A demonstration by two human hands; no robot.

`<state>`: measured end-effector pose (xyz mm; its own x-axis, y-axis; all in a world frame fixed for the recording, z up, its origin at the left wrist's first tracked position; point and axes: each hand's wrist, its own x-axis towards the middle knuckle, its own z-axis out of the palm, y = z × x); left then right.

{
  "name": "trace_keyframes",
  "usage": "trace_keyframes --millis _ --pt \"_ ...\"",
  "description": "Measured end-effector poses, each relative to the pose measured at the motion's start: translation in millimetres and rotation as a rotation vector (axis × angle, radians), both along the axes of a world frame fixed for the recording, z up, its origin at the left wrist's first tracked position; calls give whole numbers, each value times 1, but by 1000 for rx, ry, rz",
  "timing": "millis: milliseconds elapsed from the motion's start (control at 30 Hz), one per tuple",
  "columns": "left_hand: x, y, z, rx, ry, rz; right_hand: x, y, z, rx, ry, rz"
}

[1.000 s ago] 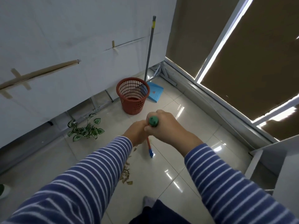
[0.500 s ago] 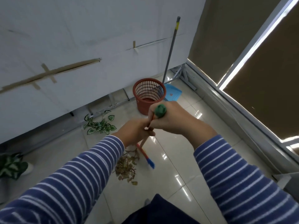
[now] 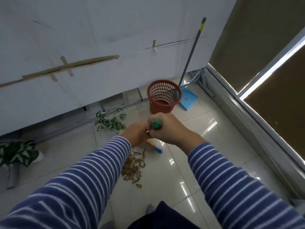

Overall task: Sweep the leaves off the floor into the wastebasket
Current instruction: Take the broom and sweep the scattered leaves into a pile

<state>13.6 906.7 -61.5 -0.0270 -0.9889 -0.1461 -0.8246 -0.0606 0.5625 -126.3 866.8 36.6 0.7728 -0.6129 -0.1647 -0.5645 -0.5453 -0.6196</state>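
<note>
The dry leaves [image 3: 133, 167] lie in a loose pile on the floor [image 3: 206, 146], well apart from the wastebasket [image 3: 163, 98] at the floor's wall edge, so most of the sweeping seems left. The left hand [image 3: 137, 134] and right hand [image 3: 166, 128] both grip the broom [image 3: 156, 124]. They hide most of its shaft, and the left sleeve covers part of the pile.

Both hands, left hand [image 3: 137, 135] and right hand [image 3: 168, 128], grip the broom [image 3: 156, 124] above dry leaves [image 3: 133, 167].
</note>
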Motion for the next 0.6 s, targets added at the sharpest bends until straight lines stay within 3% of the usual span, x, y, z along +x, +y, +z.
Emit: trace_keyframes --millis 200,600 --pt "13 19 5 70 37 9 3 3 12 112 -11 34" --pt "30 46 53 -70 10 38 27 13 63 61 -18 171"
